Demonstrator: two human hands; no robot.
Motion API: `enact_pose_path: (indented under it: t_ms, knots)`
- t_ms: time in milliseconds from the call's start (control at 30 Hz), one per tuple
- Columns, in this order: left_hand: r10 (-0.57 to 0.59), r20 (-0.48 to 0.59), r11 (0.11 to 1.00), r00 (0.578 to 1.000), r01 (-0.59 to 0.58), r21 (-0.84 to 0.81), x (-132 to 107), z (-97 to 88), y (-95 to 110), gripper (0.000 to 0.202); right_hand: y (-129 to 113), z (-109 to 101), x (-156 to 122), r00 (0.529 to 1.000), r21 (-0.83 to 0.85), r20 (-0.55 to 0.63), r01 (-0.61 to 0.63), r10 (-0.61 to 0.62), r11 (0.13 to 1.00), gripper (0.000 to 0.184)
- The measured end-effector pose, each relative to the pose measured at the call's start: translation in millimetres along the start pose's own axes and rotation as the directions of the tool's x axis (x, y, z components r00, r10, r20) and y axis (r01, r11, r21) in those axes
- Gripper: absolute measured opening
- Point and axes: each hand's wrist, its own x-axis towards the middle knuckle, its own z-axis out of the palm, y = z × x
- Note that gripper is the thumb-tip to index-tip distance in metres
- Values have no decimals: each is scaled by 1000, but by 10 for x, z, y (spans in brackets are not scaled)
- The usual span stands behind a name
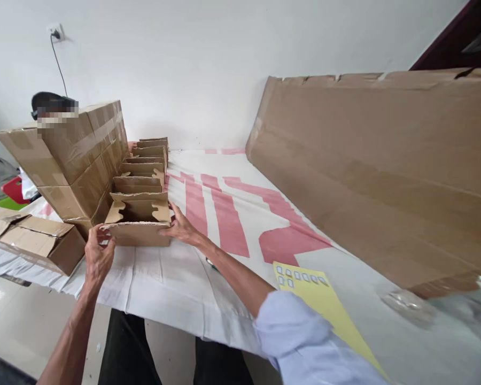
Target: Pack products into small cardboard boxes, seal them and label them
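The nearest cardboard box stands on the cloth-covered table with its top open and flaps raised. At its left front corner is my left hand, fingers bent around the edge. My right hand holds the opposite side, thumb along the front wall and fingers on the right side. The box's inside shows only in part. Behind it, a row of similar open cardboard boxes reaches toward the wall, set close together.
Taped cartons are stacked left of the row, with a person's head partly visible behind. A closed box lies at the left edge. A large cardboard sheet leans at right. A yellow sheet with stickers lies near my right arm.
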Motion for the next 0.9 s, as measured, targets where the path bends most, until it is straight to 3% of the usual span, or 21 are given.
enact_pose_path:
  t_ms: [100,167,233,367,500,633,733,900]
  knots:
    - [2,-35,1000,999,-1,30,-167,113,60,73,71,127,206,997,-13,4,-71,71,997,135]
    - [-4,-52,998,999,8,64,-209,251,109,70,109,120,212,996,-49,11,-91,92,995,137]
    - [-3,29,990,1000,-1,143,-229,405,175,59,113,74,100,997,-112,15,-77,79,991,127]
    - [-56,252,924,966,-45,379,-152,680,331,49,-13,-53,-489,1000,-353,2,3,-2,936,82]
    - [-150,247,888,957,20,460,108,842,427,56,-129,-220,-1384,997,-632,7,62,-74,772,51]
    - [-258,225,828,939,95,552,317,933,456,59,14,-424,-2097,989,-801,-142,-98,-29,591,45]
    - [-269,196,826,943,122,550,389,1003,449,58,207,-524,-2341,970,-819,-237,-171,-52,547,46]
    - [-233,165,881,958,136,454,540,1198,406,61,361,-514,-2388,948,-813,-284,-160,-141,559,44]
